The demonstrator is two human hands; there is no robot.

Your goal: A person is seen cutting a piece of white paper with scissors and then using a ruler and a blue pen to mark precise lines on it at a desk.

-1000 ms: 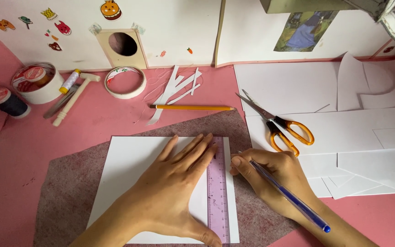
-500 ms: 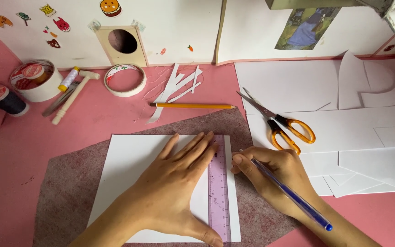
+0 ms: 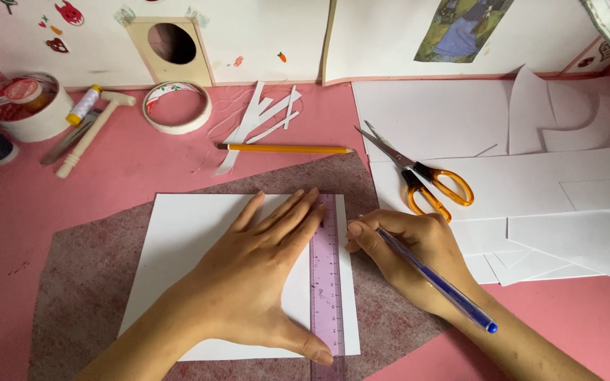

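Note:
My left hand (image 3: 259,271) lies flat, fingers spread, on a white sheet of paper (image 3: 178,247) and presses down a pink transparent ruler (image 3: 326,282) that runs along the sheet's right side. My right hand (image 3: 411,257) grips a blue pen (image 3: 439,286) just right of the ruler, its tip hidden by the fingers near the ruler's upper edge. The sheet rests on a mottled brown felt mat (image 3: 86,282).
Orange-handled scissors (image 3: 425,180) lie on a pile of white paper pieces (image 3: 552,183) at the right. A yellow pencil (image 3: 284,149), paper strips (image 3: 259,116), a tape roll (image 3: 176,107), a small wooden mallet (image 3: 93,130), thread spools and a white board wall with a round hole (image 3: 172,44) stand behind.
The view has shifted slightly downward and closer. Both hands stay in nearly the same place on the paper and ruler, with the pen still at the ruler's edge.

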